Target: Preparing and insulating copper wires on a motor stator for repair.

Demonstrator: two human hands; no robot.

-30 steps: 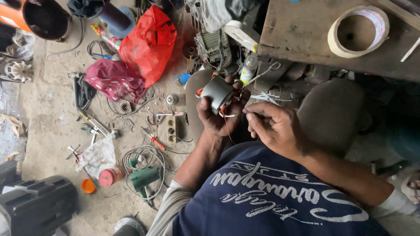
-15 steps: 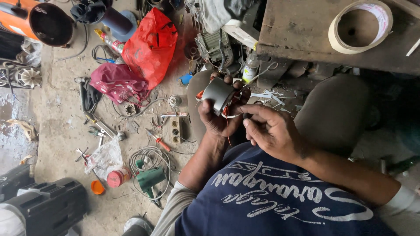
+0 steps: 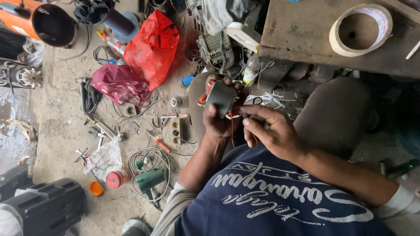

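Item 1: my left hand (image 3: 218,120), closed around a small grey metal motor stator with orange copper windings (image 3: 220,97). Thumb lies across its near face, fingers curl over its far edge; the part sits at the top of the palm, raised above my lap.

Item 2: my right hand (image 3: 272,130), just right of the left hand. Fingers are drawn together in a pinch at the lower right corner of the stator, on what looks like a thin lead; what exactly is pinched is too small to tell. Thin orange wire (image 3: 232,131) trails down from the part between the two hands.

Item 3: worn wooden desk (image 3: 302,39), beyond and to the right of my right hand, carrying a wide roll of beige tape (image 3: 360,29) lying flat.

Item 4: floor litter, all to the left of my left hand. Nearest: a beige socket strip (image 3: 176,132) and a red-handled screwdriver (image 3: 160,143). Further left and toward me: a green power tool with coiled grey cable (image 3: 148,178), a red round can (image 3: 117,178), an orange cap (image 3: 96,188). Further away from me: a crumpled red plastic bag (image 3: 153,46) and a magenta plastic bag (image 3: 120,83), touching one another.

Item 5: a black motor housing (image 3: 48,207), well apart from the hands at far left, near side.
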